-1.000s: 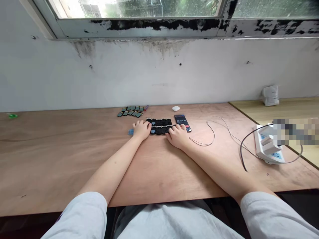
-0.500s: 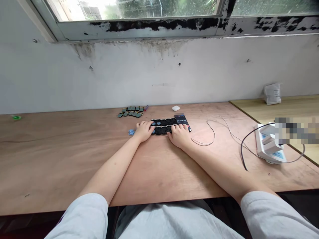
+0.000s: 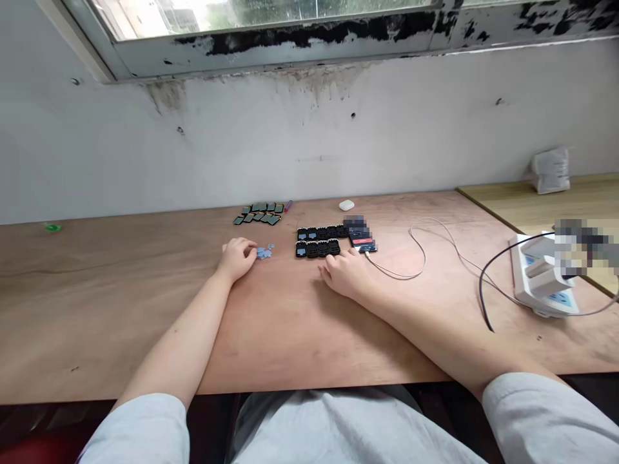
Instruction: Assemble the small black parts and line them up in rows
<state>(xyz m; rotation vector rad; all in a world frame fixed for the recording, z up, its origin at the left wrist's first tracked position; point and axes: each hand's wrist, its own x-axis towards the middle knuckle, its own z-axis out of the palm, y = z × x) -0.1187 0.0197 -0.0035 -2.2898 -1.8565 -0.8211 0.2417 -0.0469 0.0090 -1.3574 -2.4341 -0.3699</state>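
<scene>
My left hand (image 3: 236,259) sits left of the middle of the frame, its fingers bent and close together at the edge of a small heap of blue pieces (image 3: 264,253); I cannot tell whether a piece is pinched between them. My right hand (image 3: 347,274), just right of centre, rests with its fingers loosely curled near the phone (image 3: 363,246); whether it grips anything I cannot make out. Between my hands, at the centre of the frame, black trays (image 3: 322,249) lie in two rows, one behind the other, with blue pieces seated at the left end: two in the back row, one in the front. A white cable (image 3: 400,278) runs from the phone's near end and loops off to the right. Farther back, above the heap, lie green squares (image 3: 260,218) in two rows, a thin purple tool (image 3: 288,206) beside them, and a small white case (image 3: 346,205) behind the phone. At the right of the frame are a white power strip (image 3: 520,264) and a black cord (image 3: 483,270). A wrapped packet (image 3: 552,171) stands at upper right, against the wall (image 3: 251,148), and a green object (image 3: 53,227) lies at far left on the wooden table (image 3: 271,335).
</scene>
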